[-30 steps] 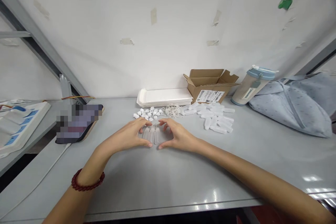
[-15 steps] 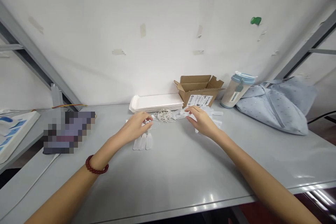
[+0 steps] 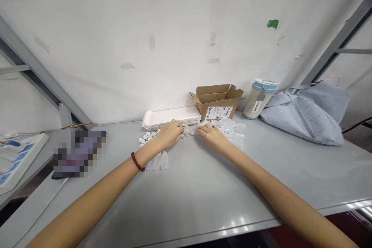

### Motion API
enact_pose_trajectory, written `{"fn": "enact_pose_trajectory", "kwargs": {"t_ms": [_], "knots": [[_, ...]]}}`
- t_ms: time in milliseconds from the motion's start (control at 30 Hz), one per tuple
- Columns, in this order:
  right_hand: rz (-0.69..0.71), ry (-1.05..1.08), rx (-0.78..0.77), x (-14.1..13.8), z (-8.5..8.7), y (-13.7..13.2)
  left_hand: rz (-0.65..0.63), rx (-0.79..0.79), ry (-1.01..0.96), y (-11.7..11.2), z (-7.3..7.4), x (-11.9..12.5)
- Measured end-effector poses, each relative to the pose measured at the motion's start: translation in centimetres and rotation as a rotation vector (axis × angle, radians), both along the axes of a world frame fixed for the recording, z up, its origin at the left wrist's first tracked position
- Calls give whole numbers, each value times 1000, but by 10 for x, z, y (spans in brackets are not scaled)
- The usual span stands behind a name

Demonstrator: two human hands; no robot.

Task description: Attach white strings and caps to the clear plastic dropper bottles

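Note:
My left hand point(image 3: 171, 135) is closed, its fingertips at the left edge of a small tangle of white string point(image 3: 187, 131), which they appear to pinch. My right hand point(image 3: 214, 138) has its fingers drawn together on a translucent plastic sleeve point(image 3: 201, 124) just right of the string. More such sleeves point(image 3: 236, 135) lie in a loose heap beyond and right of that hand. Below my left wrist, several translucent sleeves point(image 3: 157, 162) lie side by side. Small white pieces point(image 3: 143, 139) are grouped left of my left hand, partly hidden by it.
Behind the hands lie a stack of white trays point(image 3: 171, 116) and an open cardboard box point(image 3: 219, 104). Further right stand a blue-lidded cup point(image 3: 258, 100) and a light blue cloth bag point(image 3: 305, 118). At left are a blurred-out phone-like object point(image 3: 81, 155) and a power strip point(image 3: 21, 159).
My left hand has moved right to the string, uncovering the small white pieces. My right hand has shifted slightly left and its fingers have closed on the sleeve. The view has tilted slightly.

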State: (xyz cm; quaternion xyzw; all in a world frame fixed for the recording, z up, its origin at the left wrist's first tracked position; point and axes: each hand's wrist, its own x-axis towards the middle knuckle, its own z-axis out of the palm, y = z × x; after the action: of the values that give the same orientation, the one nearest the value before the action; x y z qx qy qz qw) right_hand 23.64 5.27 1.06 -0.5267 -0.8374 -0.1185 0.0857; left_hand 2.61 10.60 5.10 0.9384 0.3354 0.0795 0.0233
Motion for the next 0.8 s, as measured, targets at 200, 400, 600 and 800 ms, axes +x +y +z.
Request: {"fn": "enact_pose_trajectory", "kwargs": {"t_ms": [200, 400, 600, 800], "knots": [[-43, -6, -20, -4, 1, -1, 33, -18, -48, 4, 5, -8], [-30, -1, -44, -4, 0, -1, 122, -96, -221, 14, 13, -18], [36, 279, -15, -7, -1, -4, 279, -179, -434, 9, 25, -22], [46, 683, 47, -12, 9, -13, 374, -234, -640, 2, 25, -20]]}}
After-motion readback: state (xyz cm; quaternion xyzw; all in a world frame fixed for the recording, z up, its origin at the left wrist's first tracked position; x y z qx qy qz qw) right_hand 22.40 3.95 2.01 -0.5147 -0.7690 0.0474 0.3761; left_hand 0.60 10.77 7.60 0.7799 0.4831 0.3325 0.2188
